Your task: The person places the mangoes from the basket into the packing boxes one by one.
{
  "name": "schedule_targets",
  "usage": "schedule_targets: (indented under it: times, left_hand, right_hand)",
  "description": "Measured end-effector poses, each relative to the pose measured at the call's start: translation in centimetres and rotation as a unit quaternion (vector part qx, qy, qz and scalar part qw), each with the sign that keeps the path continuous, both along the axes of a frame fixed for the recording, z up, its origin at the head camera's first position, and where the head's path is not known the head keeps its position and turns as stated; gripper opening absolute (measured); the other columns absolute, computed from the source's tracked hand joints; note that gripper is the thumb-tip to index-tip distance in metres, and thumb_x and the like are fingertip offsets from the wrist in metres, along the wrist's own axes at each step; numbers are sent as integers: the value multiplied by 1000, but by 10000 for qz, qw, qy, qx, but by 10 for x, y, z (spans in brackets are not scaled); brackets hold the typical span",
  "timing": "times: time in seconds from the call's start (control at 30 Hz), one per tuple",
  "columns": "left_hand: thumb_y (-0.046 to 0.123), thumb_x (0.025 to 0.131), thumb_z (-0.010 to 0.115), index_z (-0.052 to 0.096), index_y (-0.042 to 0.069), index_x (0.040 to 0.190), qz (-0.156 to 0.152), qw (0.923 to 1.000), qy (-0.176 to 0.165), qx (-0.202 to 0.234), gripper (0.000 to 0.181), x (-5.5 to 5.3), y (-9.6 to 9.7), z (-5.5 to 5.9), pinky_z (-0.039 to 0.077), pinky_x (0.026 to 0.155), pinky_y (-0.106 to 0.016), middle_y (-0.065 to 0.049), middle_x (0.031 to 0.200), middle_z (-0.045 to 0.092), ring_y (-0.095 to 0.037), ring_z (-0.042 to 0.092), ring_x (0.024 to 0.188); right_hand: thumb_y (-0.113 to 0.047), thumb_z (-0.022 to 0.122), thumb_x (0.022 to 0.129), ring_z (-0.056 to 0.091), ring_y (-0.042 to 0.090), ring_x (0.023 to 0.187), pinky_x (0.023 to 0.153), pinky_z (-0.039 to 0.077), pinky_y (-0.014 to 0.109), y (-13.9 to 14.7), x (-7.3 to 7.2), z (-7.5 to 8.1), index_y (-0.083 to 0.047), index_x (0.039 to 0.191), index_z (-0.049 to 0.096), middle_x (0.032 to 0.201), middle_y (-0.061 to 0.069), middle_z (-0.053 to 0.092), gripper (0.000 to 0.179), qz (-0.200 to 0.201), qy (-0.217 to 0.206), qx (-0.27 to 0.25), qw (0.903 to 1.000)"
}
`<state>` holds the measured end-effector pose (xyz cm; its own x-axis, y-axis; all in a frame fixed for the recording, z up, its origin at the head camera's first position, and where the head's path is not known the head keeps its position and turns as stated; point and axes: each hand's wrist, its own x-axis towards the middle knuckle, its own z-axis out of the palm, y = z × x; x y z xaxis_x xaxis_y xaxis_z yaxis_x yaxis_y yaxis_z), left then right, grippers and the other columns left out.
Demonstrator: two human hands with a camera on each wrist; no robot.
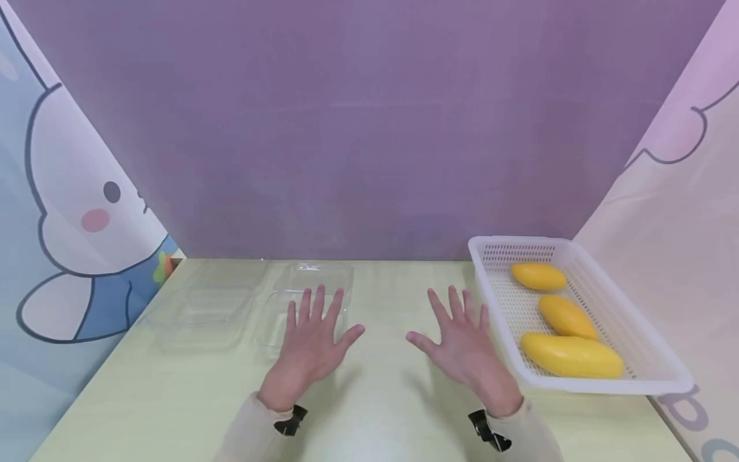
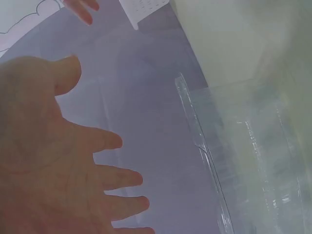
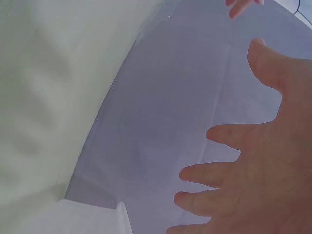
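Note:
Both hands hover palm down above the pale table with fingers straight and spread, and neither holds anything. My left hand (image 1: pixel 312 346) is nearest a clear plastic box (image 1: pixel 271 321), which it partly hides in the head view. Further left lies another clear plastic box (image 1: pixel 202 308), its outline faint against the table. My right hand (image 1: pixel 464 350) is apart from everything, just left of a white plastic basket (image 1: pixel 491 308). Inside the basket lie a small yellow mango-like fruit (image 1: pixel 539 276), a second one (image 1: pixel 568 317) and a longer yellow one (image 1: pixel 571 356) at the front.
The pale yellow table (image 1: pixel 375 417) ends at a purple panel (image 1: pixel 369 128) standing behind it. Cartoon-printed sheets hang on the left (image 1: pixel 86 212) and on the right (image 1: pixel 681 224). The basket's front right corner reaches the table's right edge.

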<state>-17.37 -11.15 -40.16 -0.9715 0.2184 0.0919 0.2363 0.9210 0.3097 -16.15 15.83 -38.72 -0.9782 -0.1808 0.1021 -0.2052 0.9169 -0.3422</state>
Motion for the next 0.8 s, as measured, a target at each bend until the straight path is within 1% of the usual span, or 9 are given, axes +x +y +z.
schedule_targets:
  times: [0.17, 0.27, 0.43, 0.63, 0.8]
  left_hand:
    - [64, 101, 40, 25, 11, 162, 104, 9999, 9, -90, 82, -5, -6, -1, 4, 120, -63, -25, 165, 17, -47, 10, 152]
    - [61, 103, 41, 28, 8, 160, 165, 9998, 24, -103, 79, -7, -10, -3, 9, 119, -64, -27, 163, 22, -48, 15, 150]
    - [56, 104, 43, 31, 4, 158, 362, 9993, 45, -91, 76, -10, -19, -6, 17, 118, -64, -30, 159, 28, -49, 21, 148]
    - [50, 106, 43, 36, 0, 155, 629, 9978, 199, -72, 70, -14, -32, -11, 24, 115, -64, -33, 154, 35, -51, 30, 144]
    - [45, 106, 46, 40, -4, 150, 841, 9955, 436, 64, 67, -16, -43, -18, 31, 110, -65, -35, 147, 42, -52, 37, 138]
  right_hand:
    - [-64, 55, 96, 2, 51, 151, 115, -3, 70, 6, -1, 8, -12, 162, 25, 165, 28, 10, 89, -21, 30, 51, 10000]
    - [-64, 54, 96, 4, 51, 150, 115, -1, 71, 10, 0, 12, -12, 162, 26, 165, 28, 11, 88, -22, 39, 95, 9999]
    - [-66, 51, 97, 5, 51, 150, 115, 0, 72, 15, 2, 17, -11, 161, 26, 164, 29, 12, 88, 35, -2, 44, 10000]
    - [-67, 48, 98, 8, 53, 149, 115, 1, 71, 23, 2, 26, -10, 161, 28, 162, 31, 17, 88, 90, -31, -10, 10000]
    - [-67, 48, 97, 11, 54, 148, 115, 3, 71, 31, 0, 31, -9, 160, 29, 161, 32, 19, 87, 104, -13, 18, 9999]
